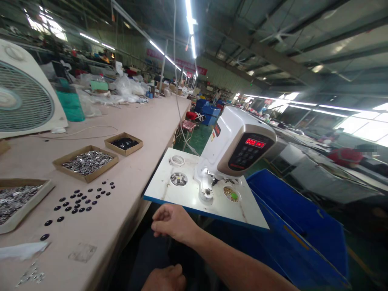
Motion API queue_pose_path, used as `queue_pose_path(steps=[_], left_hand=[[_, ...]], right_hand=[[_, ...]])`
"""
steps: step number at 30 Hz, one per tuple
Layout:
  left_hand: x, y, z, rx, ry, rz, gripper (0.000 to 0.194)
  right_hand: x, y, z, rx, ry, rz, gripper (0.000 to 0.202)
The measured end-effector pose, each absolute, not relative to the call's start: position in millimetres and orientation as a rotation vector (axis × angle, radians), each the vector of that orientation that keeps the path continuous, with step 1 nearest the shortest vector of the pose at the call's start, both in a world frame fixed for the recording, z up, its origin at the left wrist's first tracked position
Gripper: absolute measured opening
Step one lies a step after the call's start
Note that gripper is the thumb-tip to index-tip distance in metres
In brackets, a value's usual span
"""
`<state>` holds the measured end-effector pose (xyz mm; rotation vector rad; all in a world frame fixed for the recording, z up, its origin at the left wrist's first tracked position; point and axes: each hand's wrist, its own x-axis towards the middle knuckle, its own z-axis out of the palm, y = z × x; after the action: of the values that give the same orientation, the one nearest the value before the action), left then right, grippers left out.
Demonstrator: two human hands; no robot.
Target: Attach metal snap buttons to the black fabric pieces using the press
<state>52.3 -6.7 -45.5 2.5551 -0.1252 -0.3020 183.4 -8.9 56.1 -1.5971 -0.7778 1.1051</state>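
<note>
My right hand (174,224) reaches in from the right, in front of the white work plate (188,197) of a snap-press machine (233,141). Its fingers are curled in, and whatever they may hold is hidden. Below it, at the bottom edge, my left hand (165,279) is partly cut off, with its fingers bent and their tips out of sight. The machine's red display is lit. Small cups in the plate hold brass-coloured pieces (229,194) and dark metal pieces (178,179). Neither hand touches the plate.
On the long table (145,141) to the left lie loose black snap caps (81,201), a cardboard tray of metal parts (86,165), a smaller tray of black parts (124,143) and silver studs (32,275). A fan (27,93) stands behind. A blue bin (297,226) is at the right.
</note>
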Motion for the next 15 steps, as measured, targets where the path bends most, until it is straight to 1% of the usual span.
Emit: queue_pose_path(steps=[3, 4, 6, 7, 11, 15], left_hand=[[45.2, -9.5, -29.1, 2.645, -0.139, -0.354, 0.005], [40.3, -9.8, -21.0, 2.643, -0.148, -0.328, 0.008], [30.1, -10.6, -5.2, 2.642, -0.154, -0.247, 0.022], [25.7, -11.5, 1.2, 2.655, -0.155, -0.205, 0.024], [12.1, -21.3, 14.8, 2.739, -0.268, -0.002, 0.027], [-2.1, -35.5, 25.3, 2.771, -0.384, 0.335, 0.023]], right_hand=[[193.5, -80.6, 45.0, -1.714, -0.731, 0.970, 0.025], [192.7, -101.7, 40.9, -1.757, -0.737, 0.940, 0.024], [185.7, -138.0, 34.8, -1.832, -0.755, 0.912, 0.024], [180.4, -152.7, 33.2, -1.863, -0.765, 0.903, 0.024], [159.0, -190.9, 36.0, -1.939, -0.752, 0.847, 0.024], [145.5, -207.8, 42.3, -1.940, -0.730, 0.824, 0.023]])
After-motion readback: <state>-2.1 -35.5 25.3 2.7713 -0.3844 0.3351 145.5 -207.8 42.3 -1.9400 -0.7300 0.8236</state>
